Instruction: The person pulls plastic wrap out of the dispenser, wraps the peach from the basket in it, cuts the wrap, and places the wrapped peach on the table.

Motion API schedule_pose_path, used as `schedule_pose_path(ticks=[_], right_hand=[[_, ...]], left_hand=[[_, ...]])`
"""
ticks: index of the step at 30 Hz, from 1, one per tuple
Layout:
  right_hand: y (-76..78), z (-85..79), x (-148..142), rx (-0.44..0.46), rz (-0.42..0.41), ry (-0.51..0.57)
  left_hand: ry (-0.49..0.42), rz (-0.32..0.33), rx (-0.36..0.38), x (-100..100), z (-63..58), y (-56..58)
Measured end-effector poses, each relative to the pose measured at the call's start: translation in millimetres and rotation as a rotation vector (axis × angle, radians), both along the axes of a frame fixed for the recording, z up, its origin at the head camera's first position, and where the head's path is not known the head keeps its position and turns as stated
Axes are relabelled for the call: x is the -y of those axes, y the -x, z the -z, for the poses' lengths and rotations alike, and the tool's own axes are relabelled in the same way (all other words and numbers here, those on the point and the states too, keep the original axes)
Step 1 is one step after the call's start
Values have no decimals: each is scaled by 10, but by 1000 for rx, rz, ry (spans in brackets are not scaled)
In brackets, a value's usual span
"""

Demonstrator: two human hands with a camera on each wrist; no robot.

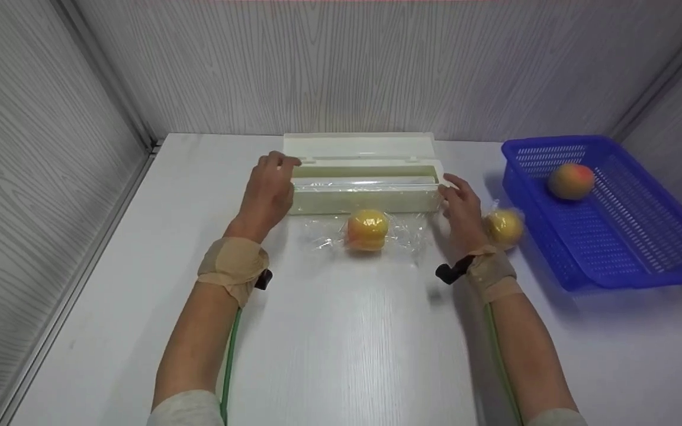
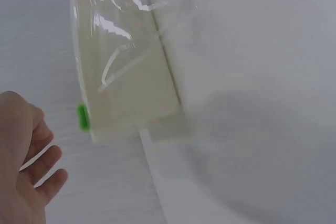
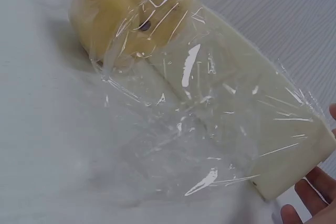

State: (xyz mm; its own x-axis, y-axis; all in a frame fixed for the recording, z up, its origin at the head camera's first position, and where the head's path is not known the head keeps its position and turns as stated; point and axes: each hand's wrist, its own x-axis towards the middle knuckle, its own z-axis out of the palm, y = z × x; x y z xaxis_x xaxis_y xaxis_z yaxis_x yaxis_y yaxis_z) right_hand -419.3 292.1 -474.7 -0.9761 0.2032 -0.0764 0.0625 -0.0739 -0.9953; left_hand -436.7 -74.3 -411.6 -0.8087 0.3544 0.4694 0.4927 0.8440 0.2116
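Note:
A pale plastic cling film box [image 1: 364, 201] stands at the back of the table, its lid [image 1: 359, 144] tipped back and a film roll [image 1: 370, 181] inside. Film runs over its front edge to a yellow-red peach-like fruit [image 1: 367, 229], covering it and lying crumpled on both sides. My left hand [image 1: 267, 192] is at the box's left end, with one finger reaching its back corner near the hinge; the left wrist view shows the other fingers loosely bent beside the box. At the right end, my right hand [image 1: 462, 207] touches the box with its fingertips [image 3: 310, 195].
A blue plastic basket [image 1: 598, 279] stands on the right with one bare fruit [image 1: 570, 181] in it. Between it and my right wrist lies a film-wrapped yellow fruit [image 1: 504, 227]. Panels close off the table's back and sides.

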Motion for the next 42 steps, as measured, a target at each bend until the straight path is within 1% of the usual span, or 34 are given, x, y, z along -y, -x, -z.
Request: schedule_pose_path(ticks=[2, 4, 6, 7, 8, 9, 11, 13, 15, 17, 18, 19, 22, 25, 27, 29, 34, 38, 42], right_hand=[[2, -82, 13, -3, 13, -68], [-12, -156, 42, -5, 43, -179], [-49, -215, 114, -61, 93, -296], [-77, -235, 161, -115, 109, -361], [-115, -250, 225, -183, 108, -416], [-158, -259, 300, -263, 94, -464], [-265, -269, 408, -438, 35, -555], [-357, -269, 549, -569, -60, -651], [-425, -245, 684, -637, -151, -745], [-464, -201, 761, -652, -220, -843], [-475, -171, 784, -652, -251, -878], [-489, -142, 799, -645, -278, -915], [-507, -56, 815, -631, -352, -1010], [-526, -9, 828, -635, -393, -1060], [-533, 3, 837, -644, -407, -1077], [-535, -8, 833, -645, -409, -1073], [-535, -34, 832, -646, -421, -1043], [-557, -31, 832, -679, -444, -1041], [-585, -25, 832, -693, -459, -1055]], left_hand=[[-24, 65, -27, -196, -38, -85], [-66, 151, -13, -390, -54, -193], [-133, 212, 54, -549, -43, -322], [-169, 227, 97, -607, -25, -384], [-209, 232, 138, -649, 2, -438], [-245, 228, 171, -676, 40, -479], [-287, 233, 201, -761, 142, -519], [-267, 262, 167, -791, 229, -526], [-212, 303, 103, -793, 298, -522], [-143, 334, 51, -813, 357, -528], [-118, 338, 32, -828, 390, -538], [-97, 333, 29, -848, 422, -545], [-49, 271, 31, -901, 506, -563], [-12, 192, 20, -935, 567, -578], [20, 150, 2, -941, 596, -594], [48, 124, -24, -959, 610, -596], [74, 103, -56, -965, 589, -600], [88, 113, -24, -930, 539, -625], [88, 145, 29, -876, 478, -641]])
